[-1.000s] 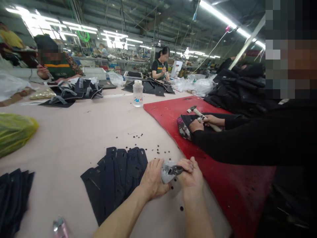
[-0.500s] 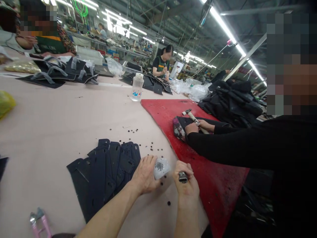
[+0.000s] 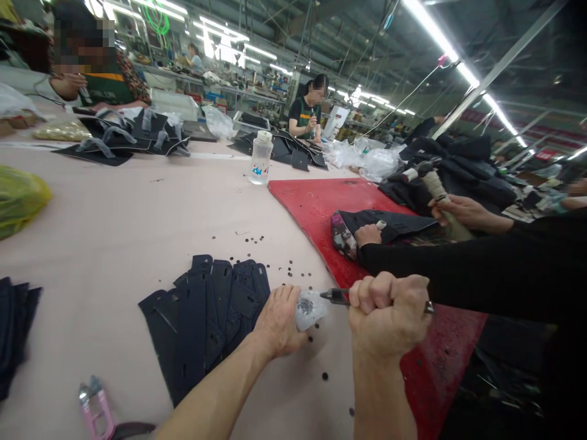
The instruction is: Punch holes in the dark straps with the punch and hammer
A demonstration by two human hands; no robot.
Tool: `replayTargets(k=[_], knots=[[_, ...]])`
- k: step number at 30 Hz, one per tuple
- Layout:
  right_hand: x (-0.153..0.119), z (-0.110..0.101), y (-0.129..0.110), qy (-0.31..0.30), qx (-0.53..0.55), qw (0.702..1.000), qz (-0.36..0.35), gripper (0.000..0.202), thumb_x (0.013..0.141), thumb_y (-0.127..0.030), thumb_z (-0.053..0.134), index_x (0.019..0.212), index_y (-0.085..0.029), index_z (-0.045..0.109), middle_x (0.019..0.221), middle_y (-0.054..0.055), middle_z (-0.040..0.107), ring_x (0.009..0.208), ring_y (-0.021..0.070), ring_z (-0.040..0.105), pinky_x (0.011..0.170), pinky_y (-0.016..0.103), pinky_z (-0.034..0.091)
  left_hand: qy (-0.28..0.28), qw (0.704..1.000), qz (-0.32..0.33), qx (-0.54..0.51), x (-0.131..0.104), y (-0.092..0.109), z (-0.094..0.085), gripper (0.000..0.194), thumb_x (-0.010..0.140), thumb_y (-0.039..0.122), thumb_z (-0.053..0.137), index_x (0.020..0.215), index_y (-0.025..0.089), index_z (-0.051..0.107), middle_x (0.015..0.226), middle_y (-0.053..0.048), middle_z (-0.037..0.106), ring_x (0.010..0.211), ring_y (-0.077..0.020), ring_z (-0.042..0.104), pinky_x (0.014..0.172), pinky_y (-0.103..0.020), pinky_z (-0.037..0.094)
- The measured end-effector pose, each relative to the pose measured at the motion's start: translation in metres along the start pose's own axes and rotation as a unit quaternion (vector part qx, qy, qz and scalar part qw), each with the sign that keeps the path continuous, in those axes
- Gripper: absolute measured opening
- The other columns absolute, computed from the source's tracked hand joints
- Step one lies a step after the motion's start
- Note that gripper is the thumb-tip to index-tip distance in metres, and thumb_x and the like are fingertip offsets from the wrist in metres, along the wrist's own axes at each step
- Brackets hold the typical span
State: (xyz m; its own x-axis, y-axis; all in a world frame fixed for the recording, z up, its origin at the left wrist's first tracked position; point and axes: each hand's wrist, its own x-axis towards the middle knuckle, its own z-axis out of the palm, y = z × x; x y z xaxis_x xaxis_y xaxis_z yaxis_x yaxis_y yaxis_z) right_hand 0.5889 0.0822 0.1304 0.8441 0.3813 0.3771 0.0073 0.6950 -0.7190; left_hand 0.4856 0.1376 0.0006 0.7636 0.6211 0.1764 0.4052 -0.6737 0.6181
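My left hand (image 3: 280, 321) is wrapped around a small translucent white plastic container (image 3: 309, 309) with dark specks inside. In my right hand (image 3: 389, 308), closed in a fist, is a slim dark tool (image 3: 337, 296) with a tapered tip. Its tip points left, close to the container's upper right side; whether they touch I cannot tell. Beside my left hand lies a fanned stack of dark navy fabric pieces (image 3: 192, 324) with slots cut in them. Small black discs (image 3: 290, 269) are scattered on the pale table around the container.
A red board (image 3: 316, 208) covers the table's right side; there a co-worker's hand (image 3: 463, 214) holds a hammer (image 3: 433, 183) over dark fabric. Pink-handled pliers (image 3: 98, 406) lie at lower left. A clear bottle (image 3: 261, 159) stands behind, and a yellow bag (image 3: 21, 201) is at left.
My right hand has risen and turned, so the tool now points left toward the container. My left hand still grips the container. The co-worker's hammer has been lifted off the board.
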Motion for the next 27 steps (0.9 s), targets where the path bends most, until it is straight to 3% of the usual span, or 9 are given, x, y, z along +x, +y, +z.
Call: replayTargets(k=[2, 7, 10, 14, 19, 24, 27], knots=[[-0.006, 0.004, 0.011, -0.019, -0.088, 0.995, -0.034, 0.037, 0.088, -0.032, 0.055, 0.062, -0.023, 0.031, 0.048, -0.011, 0.029, 0.036, 0.0066, 0.026, 0.034, 0.018, 0.03, 0.001, 1.0, -0.002, -0.001, 0.0, -0.001, 0.001, 0.076, 0.06, 0.032, 0.072, 0.126, 0.019, 0.039, 0.123, -0.011, 0.049, 0.115, -0.0306, 0.044, 0.105, -0.042, 0.033], [-0.022, -0.018, 0.064, -0.059, -0.22, 0.973, 0.046, 0.042, 0.083, -0.041, 0.064, 0.059, -0.022, 0.036, 0.044, -0.01, 0.036, 0.035, 0.0057, 0.033, 0.033, 0.017, 0.026, 0.0, 1.0, -0.01, -0.003, 0.002, -0.001, 0.002, 0.063, 0.06, 0.037, 0.072, 0.114, 0.021, 0.044, 0.114, -0.009, 0.051, 0.107, -0.03, 0.048, 0.097, -0.043, 0.039], [-0.015, -0.018, 0.059, -0.062, -0.206, 0.976, 0.038, 0.041, 0.086, -0.041, 0.061, 0.061, -0.023, 0.034, 0.046, -0.011, 0.034, 0.037, 0.0059, 0.033, 0.034, 0.017, 0.029, 0.004, 1.0, -0.012, -0.002, 0.002, 0.0, 0.001, 0.064, 0.057, 0.033, 0.075, 0.111, 0.021, 0.044, 0.112, -0.008, 0.05, 0.104, -0.029, 0.048, 0.096, -0.042, 0.04], [-0.011, -0.007, 0.037, -0.057, -0.198, 0.978, -0.042, 0.039, 0.089, -0.041, 0.056, 0.065, -0.023, 0.03, 0.05, -0.012, 0.03, 0.041, 0.0066, 0.032, 0.039, 0.018, 0.031, 0.002, 1.0, -0.008, -0.002, 0.002, 0.0, 0.001, 0.063, 0.056, 0.029, 0.075, 0.11, 0.021, 0.044, 0.112, -0.008, 0.05, 0.104, -0.0285, 0.048, 0.096, -0.042, 0.04], [-0.023, -0.012, 0.053, -0.095, -0.26, 0.961, -0.026, 0.039, 0.085, -0.04, 0.062, 0.062, -0.022, 0.035, 0.047, -0.011, 0.034, 0.039, 0.0064, 0.033, 0.038, 0.018, 0.029, 0.003, 1.0, -0.008, -0.005, 0.002, 0.0, 0.001, 0.057, 0.061, 0.036, 0.073, 0.107, 0.022, 0.044, 0.11, -0.007, 0.049, 0.102, -0.0288, 0.048, 0.094, -0.043, 0.04], [-0.02, -0.026, 0.059, -0.085, -0.249, 0.964, -0.029, 0.037, 0.089, -0.04, 0.055, 0.064, -0.023, 0.034, 0.05, -0.01, 0.037, 0.042, 0.0076, 0.038, 0.042, 0.019, 0.034, -0.001, 1.0, -0.005, -0.006, 0.002, 0.0, 0.0, 0.058, 0.059, 0.032, 0.074, 0.107, 0.022, 0.043, 0.11, -0.007, 0.048, 0.103, -0.0287, 0.047, 0.094, -0.042, 0.04], [-0.019, -0.03, 0.064, -0.098, -0.272, 0.957, -0.005, 0.038, 0.085, -0.04, 0.06, 0.061, -0.022, 0.036, 0.047, -0.01, 0.036, 0.04, 0.0066, 0.033, 0.039, 0.019, 0.029, -0.002, 1.0, -0.006, -0.006, 0.002, 0.0, 0.0, 0.055, 0.062, 0.036, 0.073, 0.106, 0.022, 0.043, 0.109, -0.007, 0.048, 0.102, -0.0285, 0.047, 0.095, -0.043, 0.04]])
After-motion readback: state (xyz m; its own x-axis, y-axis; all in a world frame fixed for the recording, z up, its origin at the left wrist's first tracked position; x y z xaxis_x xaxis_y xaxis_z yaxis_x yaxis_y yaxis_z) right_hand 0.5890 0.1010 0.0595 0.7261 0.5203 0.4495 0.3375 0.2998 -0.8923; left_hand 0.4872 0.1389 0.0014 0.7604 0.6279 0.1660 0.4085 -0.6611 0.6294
